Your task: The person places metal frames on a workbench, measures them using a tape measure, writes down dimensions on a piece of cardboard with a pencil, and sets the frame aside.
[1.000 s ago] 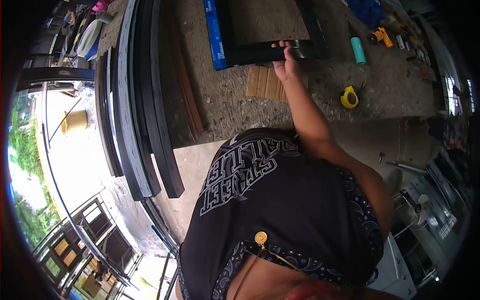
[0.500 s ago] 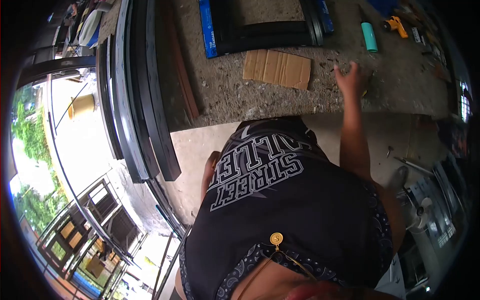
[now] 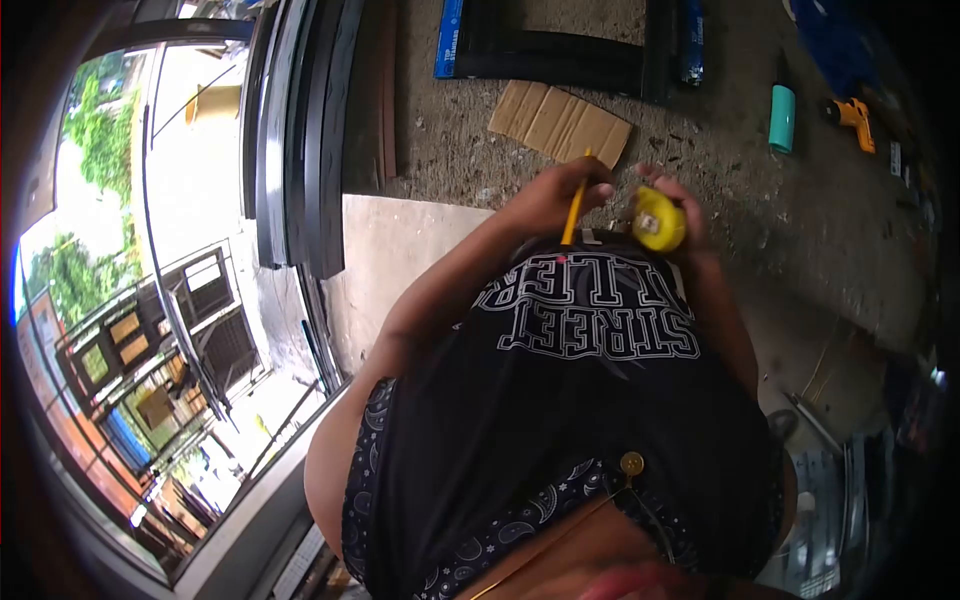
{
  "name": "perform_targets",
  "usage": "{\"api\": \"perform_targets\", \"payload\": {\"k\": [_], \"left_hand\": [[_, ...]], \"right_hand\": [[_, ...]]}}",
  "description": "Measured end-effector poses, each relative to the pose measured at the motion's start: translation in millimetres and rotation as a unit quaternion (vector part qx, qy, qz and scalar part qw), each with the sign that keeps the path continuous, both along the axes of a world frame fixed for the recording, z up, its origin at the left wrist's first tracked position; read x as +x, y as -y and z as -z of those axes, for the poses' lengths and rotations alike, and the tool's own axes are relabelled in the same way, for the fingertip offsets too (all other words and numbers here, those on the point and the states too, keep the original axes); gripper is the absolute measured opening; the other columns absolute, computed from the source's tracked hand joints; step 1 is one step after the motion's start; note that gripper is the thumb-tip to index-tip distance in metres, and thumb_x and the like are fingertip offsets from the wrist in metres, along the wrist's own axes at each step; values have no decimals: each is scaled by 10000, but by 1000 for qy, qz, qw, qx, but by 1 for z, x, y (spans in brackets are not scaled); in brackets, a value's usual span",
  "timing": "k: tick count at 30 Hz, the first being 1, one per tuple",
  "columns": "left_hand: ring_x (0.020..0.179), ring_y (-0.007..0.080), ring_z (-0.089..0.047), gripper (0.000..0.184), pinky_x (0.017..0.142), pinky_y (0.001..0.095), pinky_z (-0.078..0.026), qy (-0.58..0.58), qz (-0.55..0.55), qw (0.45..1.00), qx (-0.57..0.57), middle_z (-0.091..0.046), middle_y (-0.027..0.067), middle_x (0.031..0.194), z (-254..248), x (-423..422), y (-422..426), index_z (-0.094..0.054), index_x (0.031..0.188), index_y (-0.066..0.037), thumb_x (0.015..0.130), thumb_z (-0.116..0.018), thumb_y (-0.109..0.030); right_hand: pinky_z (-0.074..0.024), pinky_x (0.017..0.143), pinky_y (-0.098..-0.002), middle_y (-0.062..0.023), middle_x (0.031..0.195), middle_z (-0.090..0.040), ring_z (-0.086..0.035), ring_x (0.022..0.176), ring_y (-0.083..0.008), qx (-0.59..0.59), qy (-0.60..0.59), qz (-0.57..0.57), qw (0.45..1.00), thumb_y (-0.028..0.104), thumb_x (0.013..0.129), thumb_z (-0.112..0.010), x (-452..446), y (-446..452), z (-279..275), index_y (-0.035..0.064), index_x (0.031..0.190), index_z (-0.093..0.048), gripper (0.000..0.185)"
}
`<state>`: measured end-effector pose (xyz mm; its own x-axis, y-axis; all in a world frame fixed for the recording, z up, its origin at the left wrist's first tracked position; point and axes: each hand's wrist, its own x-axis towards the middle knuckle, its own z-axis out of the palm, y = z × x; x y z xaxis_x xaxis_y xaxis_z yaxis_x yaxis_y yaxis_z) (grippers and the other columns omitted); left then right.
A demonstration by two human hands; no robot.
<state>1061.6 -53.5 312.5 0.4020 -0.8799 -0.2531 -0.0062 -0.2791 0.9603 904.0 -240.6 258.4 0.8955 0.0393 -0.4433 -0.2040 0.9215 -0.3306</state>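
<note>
Plastic tape measure (image 3: pixel 659 220), rough worktop (image 3: pixel 442 150)

Workshop, one side open to daylight and trees (image 3: pixel 105 125); rough, dirty workbench (image 3: pixel 730 130); black frame (image 3: pixel 560 60) with blue printed film (image 3: pixel 450 35) lying on workbench; long dark bars (image 3: pixel 325 150) side by side along left; orange hand tool (image 3: pixel 855 122) at far right, near teal cylinder (image 3: pixel 782 120); cardboard piece (image 3: pixel 560 122) just beside frame; yellow tape measure (image 3: pixel 660 220) and yellow pencil (image 3: pixel 575 215), both held near workbench edge
</note>
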Motion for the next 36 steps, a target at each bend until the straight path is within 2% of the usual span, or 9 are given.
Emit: {"api": "perform_targets", "payload": {"k": [6, 12, 15, 17, 19, 20, 27, 31, 36], "left_hand": [[849, 222, -675, 309, 747, 339, -510, 59, 62, 992, 91, -680, 146, 899, -5, -14, 36, -597, 1070, -20, 920, -668, -281], [845, 209, -663, 311, 740, 339, -502, 72, 99, 985, 126, -680, 146, 928, 12, 3, 50, -592, 1040, -7, 899, -696, -263], [805, 197, -636, 287, 722, 347, -496, -1, 99, 991, 87, -644, 107, 847, 19, 19, 40, -581, 1021, -5, 907, -684, -247], [710, 128, -575, 248, 624, 302, -463, 33, 64, 997, 41, -569, 38, 754, 33, 35, 23, -581, 1000, -19, 919, -670, -235], [673, 116, -540, 260, 599, 268, -433, -136, -36, 980, 144, -561, 22, 764, 33, 70, 1, -586, 974, -30, 936, -641, -281], [648, 82, -503, 249, 573, 244, -405, -131, -97, 977, 141, -533, -7, 741, 40, 85, -10, -589, 962, -30, 958, -613, -277], [535, 39, -427, 222, 480, 209, -338, 1, -372, 922, 104, -483, -42, 645, 94, 192, -74, -590, 944, -48, 1009, -530, -251], [573, 52, -492, 191, 500, 198, -373, 106, -384, 912, 103, -581, 5, 709, 97, 206, -70, -582, 957, -22, 990, -569, -210], [631, 73, -566, 106, 557, 220, -472, -18, -467, 884, -34, -625, 40, 800, 100, 206, -68, -572, 971, -34, 948, -630, -121]], "right_hand": [[-482, 887, -363, -173, 1204, -519, -586, 1012, -219, -341, 74, -221, 911, 111, 831, -614, 13, 23, -8, 69, 1442, -136, 777], [-450, 972, -397, -237, 1193, -527, -585, 1102, -323, -532, 94, -257, 801, 166, 777, -679, 41, 31, -22, 72, 1433, -158, 843], [-453, 968, -402, -257, 1193, -541, -586, 1104, -349, -518, 100, -294, 797, 186, 771, -697, 55, 33, -19, 91, 1426, -160, 852], [-481, 883, -372, -190, 1064, -628, -624, 1004, -283, -509, 68, -350, 784, 244, 833, -662, 60, 47, -15, 47, 1296, -429, 555], [-491, 828, -357, -147, 974, -661, -639, 928, -241, -506, 16, -464, 727, 273, 880, -623, 70, 60, -12, 24, 1168, -573, 384], [-485, 765, -334, -104, 897, -672, -630, 826, -195, -490, 12, -420, 764, 324, 945, -555, 62, 64, 9, 18, 990, -664, 328], [-462, 723, -287, -30, 801, -622, -560, 765, -108, -534, -55, -449, 715, 291, 998, -503, 79, 135, 4, 4, 897, -643, 334], [-436, 693, -285, -33, 749, -590, -533, 738, -107, -562, -69, -443, 695, 320, 992, -504, 111, 139, -14, -2, 888, -647, 367], [-417, 642, -301, -41, 690, -551, -499, 674, -109, -577, -81, -438, 685, 311, 994, -498, 152, 119, -19, -13, 894, -650, 371]]}}
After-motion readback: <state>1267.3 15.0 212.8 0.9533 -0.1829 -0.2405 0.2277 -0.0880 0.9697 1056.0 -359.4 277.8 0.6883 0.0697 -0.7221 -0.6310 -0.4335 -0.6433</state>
